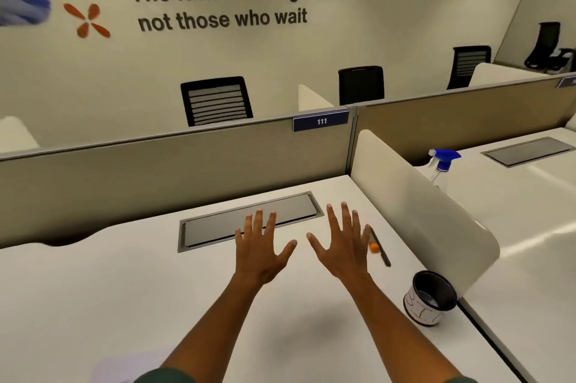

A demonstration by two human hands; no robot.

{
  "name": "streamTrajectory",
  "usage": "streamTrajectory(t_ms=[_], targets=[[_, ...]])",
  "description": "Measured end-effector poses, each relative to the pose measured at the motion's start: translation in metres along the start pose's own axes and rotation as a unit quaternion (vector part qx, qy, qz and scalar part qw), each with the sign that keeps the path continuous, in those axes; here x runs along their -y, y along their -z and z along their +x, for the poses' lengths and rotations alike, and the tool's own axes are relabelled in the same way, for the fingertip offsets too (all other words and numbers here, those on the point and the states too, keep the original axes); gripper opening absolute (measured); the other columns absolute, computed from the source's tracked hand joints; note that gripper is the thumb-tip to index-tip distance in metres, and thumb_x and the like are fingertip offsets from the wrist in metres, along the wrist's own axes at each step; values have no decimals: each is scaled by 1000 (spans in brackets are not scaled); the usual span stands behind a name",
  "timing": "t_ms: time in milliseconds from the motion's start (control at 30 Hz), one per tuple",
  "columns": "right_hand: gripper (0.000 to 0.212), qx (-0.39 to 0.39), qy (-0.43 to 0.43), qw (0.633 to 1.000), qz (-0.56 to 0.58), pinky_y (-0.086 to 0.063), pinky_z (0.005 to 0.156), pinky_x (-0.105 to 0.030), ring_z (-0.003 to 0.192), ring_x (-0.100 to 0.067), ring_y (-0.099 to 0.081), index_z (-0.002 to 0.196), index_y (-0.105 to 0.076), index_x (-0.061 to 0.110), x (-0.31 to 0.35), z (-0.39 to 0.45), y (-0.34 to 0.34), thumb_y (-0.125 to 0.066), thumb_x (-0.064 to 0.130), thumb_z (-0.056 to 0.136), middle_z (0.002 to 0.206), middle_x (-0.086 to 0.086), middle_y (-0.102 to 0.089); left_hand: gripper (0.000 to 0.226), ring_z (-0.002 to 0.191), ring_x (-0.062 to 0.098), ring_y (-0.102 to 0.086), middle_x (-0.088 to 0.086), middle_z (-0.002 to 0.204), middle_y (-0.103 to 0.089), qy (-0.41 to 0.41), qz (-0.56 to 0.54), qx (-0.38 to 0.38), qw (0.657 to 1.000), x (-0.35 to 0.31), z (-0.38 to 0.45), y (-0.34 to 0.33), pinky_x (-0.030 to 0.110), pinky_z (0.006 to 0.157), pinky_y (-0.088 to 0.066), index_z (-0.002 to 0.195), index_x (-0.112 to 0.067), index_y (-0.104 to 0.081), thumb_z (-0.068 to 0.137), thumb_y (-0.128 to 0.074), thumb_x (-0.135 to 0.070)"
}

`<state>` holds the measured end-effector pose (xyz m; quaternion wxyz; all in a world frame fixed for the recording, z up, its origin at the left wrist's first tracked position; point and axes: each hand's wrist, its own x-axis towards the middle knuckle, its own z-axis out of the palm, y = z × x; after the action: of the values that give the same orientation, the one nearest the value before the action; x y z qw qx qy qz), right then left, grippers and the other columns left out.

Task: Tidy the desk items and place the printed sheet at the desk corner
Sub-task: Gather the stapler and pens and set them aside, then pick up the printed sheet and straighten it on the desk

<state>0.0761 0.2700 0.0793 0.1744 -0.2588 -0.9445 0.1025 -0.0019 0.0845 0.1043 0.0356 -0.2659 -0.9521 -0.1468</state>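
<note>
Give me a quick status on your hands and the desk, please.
Left hand and right hand open, empty, above desk. Pen and cup untouched at right. Printed sheet not clearly visible. Nothing blocking.

Open desk surface (93, 289) lay left of and below the fingers of the left hand (261, 253), free of objects. Beyond the fingertips of both hands, a recessed grey cable tray lid (249, 220) sat flush with the top, with the rear partition (156, 177) rising behind it. Just right of the right hand's (339, 250) fingers lay a dark pen (381, 250) and a small orange object (374, 247). Farther right, the rounded side divider (420, 211) walled off passage; a tilted dark cup (428, 298) stood against its near end.
</note>
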Motion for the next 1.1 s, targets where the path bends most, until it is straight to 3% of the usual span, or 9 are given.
streamTrajectory(t_ms=[700, 1100], targets=[[86, 26, 95, 995, 33, -8, 117, -60, 150, -31, -5, 154, -4, 36, 216, -114, -8, -28, 79, 84, 164, -3, -1, 89, 151, 30, 2, 6, 164, -1, 103, 5, -23, 994, 211, -143, 80, 57, 118, -8, 155, -29, -3, 84, -25, -78], [88, 95, 111, 989, 17, -9, 117, -61, 150, -33, -4, 154, 1, 35, 266, -204, -48, -25, 80, 83, 164, -4, 5, 90, 151, 31, 3, 7, 164, -3, 151, -9, 35, 988, 282, -230, 67, 58, 117, -4, 154, -29, 2, 84, -24, -79]])
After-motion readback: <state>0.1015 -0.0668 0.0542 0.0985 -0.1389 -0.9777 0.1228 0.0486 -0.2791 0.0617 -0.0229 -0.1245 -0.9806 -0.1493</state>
